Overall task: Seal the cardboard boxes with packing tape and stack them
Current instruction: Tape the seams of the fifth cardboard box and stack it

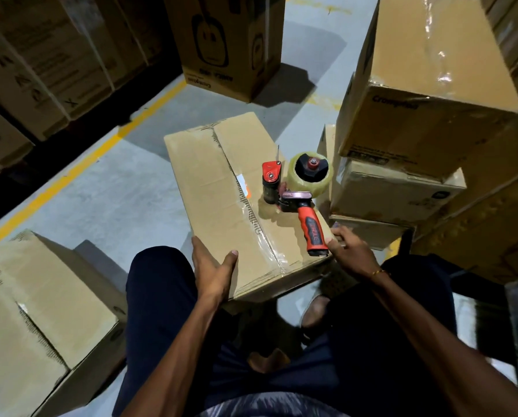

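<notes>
My left hand [214, 266] grips the near-left edge of the cardboard box [236, 194], thumb on top. My right hand [352, 251] clasps its near-right corner, beside the tape dispenser [296, 191] lying on the lid. Taped boxes [426, 94] are stacked right.

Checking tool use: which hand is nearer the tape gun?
Right. The right hand is beside the tape gun handle's end; the left hand holds the box edge.
</notes>
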`<action>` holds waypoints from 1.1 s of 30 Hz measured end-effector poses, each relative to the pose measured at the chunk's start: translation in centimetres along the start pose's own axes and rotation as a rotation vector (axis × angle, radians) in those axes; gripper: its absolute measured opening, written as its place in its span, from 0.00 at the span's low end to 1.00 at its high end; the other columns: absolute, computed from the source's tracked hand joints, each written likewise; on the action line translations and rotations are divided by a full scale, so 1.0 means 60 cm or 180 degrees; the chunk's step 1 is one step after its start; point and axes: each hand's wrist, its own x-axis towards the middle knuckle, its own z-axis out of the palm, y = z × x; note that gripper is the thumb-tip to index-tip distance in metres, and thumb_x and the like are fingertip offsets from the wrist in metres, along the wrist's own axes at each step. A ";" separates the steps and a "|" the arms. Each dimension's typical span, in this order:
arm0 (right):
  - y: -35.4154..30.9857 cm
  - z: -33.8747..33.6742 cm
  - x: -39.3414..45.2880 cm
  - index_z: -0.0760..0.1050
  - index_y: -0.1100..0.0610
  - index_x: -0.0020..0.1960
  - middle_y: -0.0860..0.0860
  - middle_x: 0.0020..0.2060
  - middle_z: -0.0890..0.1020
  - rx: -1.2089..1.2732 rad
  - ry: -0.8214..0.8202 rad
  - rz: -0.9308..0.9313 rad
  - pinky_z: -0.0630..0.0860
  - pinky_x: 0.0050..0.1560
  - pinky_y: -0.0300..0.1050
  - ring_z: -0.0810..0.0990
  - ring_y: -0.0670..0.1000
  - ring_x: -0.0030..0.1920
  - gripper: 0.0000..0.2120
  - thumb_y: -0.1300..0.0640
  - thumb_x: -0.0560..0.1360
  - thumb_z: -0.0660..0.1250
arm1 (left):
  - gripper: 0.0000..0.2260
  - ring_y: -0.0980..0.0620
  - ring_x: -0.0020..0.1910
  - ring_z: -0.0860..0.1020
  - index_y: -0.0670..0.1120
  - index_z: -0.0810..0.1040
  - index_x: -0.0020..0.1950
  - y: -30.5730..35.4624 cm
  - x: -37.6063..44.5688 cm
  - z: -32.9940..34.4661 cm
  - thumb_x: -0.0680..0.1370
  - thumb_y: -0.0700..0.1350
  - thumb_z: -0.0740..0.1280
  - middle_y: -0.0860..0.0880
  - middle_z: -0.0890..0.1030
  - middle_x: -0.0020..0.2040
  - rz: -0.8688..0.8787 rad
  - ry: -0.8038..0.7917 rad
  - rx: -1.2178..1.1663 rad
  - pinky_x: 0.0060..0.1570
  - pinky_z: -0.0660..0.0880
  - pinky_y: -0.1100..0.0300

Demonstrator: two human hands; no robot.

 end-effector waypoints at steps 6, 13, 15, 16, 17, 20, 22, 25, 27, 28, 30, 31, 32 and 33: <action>0.022 0.007 -0.046 0.76 0.52 0.62 0.50 0.59 0.81 0.0022 0.0182 0.0185 0.67 0.49 0.46 0.78 0.56 0.58 0.10 0.52 0.82 0.64 | 0.40 0.41 0.74 0.67 0.49 0.52 0.81 -0.002 -0.035 0.001 0.77 0.47 0.74 0.46 0.65 0.77 0.0116 -0.0001 0.0103 0.62 0.63 0.59; 0.035 0.001 -0.071 0.75 0.48 0.55 0.50 0.55 0.83 0.0155 0.0186 0.0205 0.73 0.54 0.49 0.80 0.55 0.56 0.06 0.57 0.81 0.64 | 0.42 0.39 0.76 0.63 0.47 0.49 0.82 -0.003 -0.056 -0.009 0.76 0.53 0.71 0.43 0.59 0.80 0.0299 -0.0096 0.0694 0.72 0.65 0.46; 0.026 -0.006 -0.072 0.77 0.49 0.54 0.51 0.53 0.84 0.0294 0.0350 0.0161 0.75 0.55 0.50 0.80 0.54 0.54 0.06 0.58 0.80 0.65 | 0.36 0.39 0.79 0.54 0.46 0.54 0.81 -0.005 -0.057 -0.004 0.79 0.53 0.67 0.41 0.52 0.82 0.0777 -0.0022 0.1407 0.77 0.57 0.44; 0.019 -0.007 -0.075 0.79 0.51 0.53 0.51 0.51 0.84 0.0345 0.0564 0.0082 0.75 0.54 0.50 0.80 0.54 0.52 0.06 0.58 0.80 0.65 | 0.32 0.41 0.81 0.51 0.46 0.58 0.80 -0.007 -0.057 -0.002 0.80 0.54 0.64 0.42 0.51 0.82 0.1213 -0.0012 0.1729 0.78 0.55 0.44; 0.011 -0.007 -0.079 0.80 0.53 0.52 0.51 0.48 0.83 0.0338 0.0863 -0.0064 0.75 0.52 0.50 0.80 0.54 0.50 0.06 0.58 0.80 0.64 | 0.28 0.42 0.81 0.52 0.47 0.63 0.78 -0.008 -0.056 0.002 0.80 0.54 0.61 0.43 0.54 0.82 0.1708 -0.0131 0.1975 0.78 0.55 0.43; -0.028 -0.010 -0.099 0.79 0.56 0.49 0.50 0.44 0.78 0.0021 0.1546 -0.0941 0.68 0.46 0.47 0.76 0.54 0.46 0.09 0.55 0.79 0.62 | 0.26 0.46 0.80 0.57 0.48 0.73 0.73 0.000 -0.069 0.021 0.81 0.58 0.53 0.50 0.65 0.79 0.2625 -0.0998 0.2423 0.76 0.58 0.41; -0.063 -0.007 -0.116 0.78 0.57 0.49 0.49 0.43 0.76 -0.0134 0.1465 -0.1631 0.64 0.46 0.43 0.73 0.50 0.44 0.07 0.57 0.79 0.62 | 0.28 0.49 0.80 0.57 0.49 0.72 0.75 0.002 -0.081 0.032 0.81 0.60 0.49 0.52 0.64 0.79 0.2839 -0.1297 0.2694 0.77 0.57 0.43; -0.098 0.019 -0.127 0.78 0.57 0.52 0.50 0.47 0.76 -0.0266 0.0798 -0.2062 0.70 0.48 0.42 0.75 0.50 0.47 0.06 0.58 0.80 0.63 | 0.29 0.50 0.81 0.55 0.50 0.67 0.78 0.006 -0.080 0.036 0.82 0.62 0.47 0.54 0.62 0.80 0.2920 -0.1291 0.3031 0.78 0.55 0.46; -0.111 0.043 -0.125 0.77 0.57 0.54 0.50 0.51 0.77 -0.0596 0.0309 -0.2016 0.75 0.50 0.48 0.77 0.53 0.51 0.08 0.56 0.81 0.61 | 0.30 0.50 0.81 0.54 0.52 0.63 0.80 0.015 -0.069 0.034 0.81 0.63 0.44 0.54 0.60 0.81 0.2865 -0.1347 0.3158 0.78 0.52 0.49; -0.115 0.054 -0.123 0.76 0.57 0.56 0.51 0.53 0.76 -0.0788 0.0112 -0.1981 0.76 0.51 0.50 0.77 0.55 0.52 0.08 0.55 0.82 0.61 | 0.31 0.50 0.81 0.53 0.52 0.61 0.81 0.021 -0.062 0.032 0.81 0.62 0.43 0.54 0.59 0.81 0.2843 -0.1363 0.3195 0.78 0.51 0.50; -0.123 0.069 -0.121 0.75 0.57 0.60 0.52 0.57 0.76 -0.1095 -0.0133 -0.1928 0.76 0.53 0.52 0.77 0.56 0.54 0.11 0.56 0.82 0.59 | 0.31 0.51 0.81 0.52 0.52 0.59 0.81 0.030 -0.046 0.032 0.81 0.61 0.40 0.54 0.57 0.82 0.2796 -0.1350 0.3297 0.79 0.52 0.50; -0.127 0.072 -0.121 0.74 0.57 0.62 0.52 0.59 0.76 -0.1201 -0.0179 -0.1895 0.75 0.54 0.52 0.77 0.56 0.56 0.12 0.56 0.82 0.58 | 0.31 0.52 0.81 0.51 0.51 0.59 0.81 0.033 -0.037 0.033 0.81 0.60 0.39 0.54 0.56 0.82 0.2768 -0.1327 0.3343 0.79 0.53 0.50; -0.131 0.075 -0.121 0.74 0.57 0.63 0.53 0.60 0.75 -0.1297 -0.0198 -0.1864 0.74 0.55 0.52 0.77 0.56 0.57 0.12 0.56 0.82 0.58 | 0.32 0.52 0.81 0.51 0.51 0.58 0.82 0.037 -0.029 0.033 0.81 0.60 0.38 0.54 0.55 0.82 0.2728 -0.1307 0.3374 0.79 0.53 0.50; -0.134 0.079 -0.120 0.74 0.58 0.63 0.53 0.60 0.75 -0.1385 -0.0212 -0.1841 0.74 0.56 0.52 0.76 0.57 0.58 0.12 0.57 0.82 0.58 | 0.32 0.52 0.82 0.50 0.51 0.57 0.82 0.041 -0.021 0.034 0.81 0.60 0.36 0.54 0.54 0.83 0.2676 -0.1300 0.3380 0.79 0.53 0.50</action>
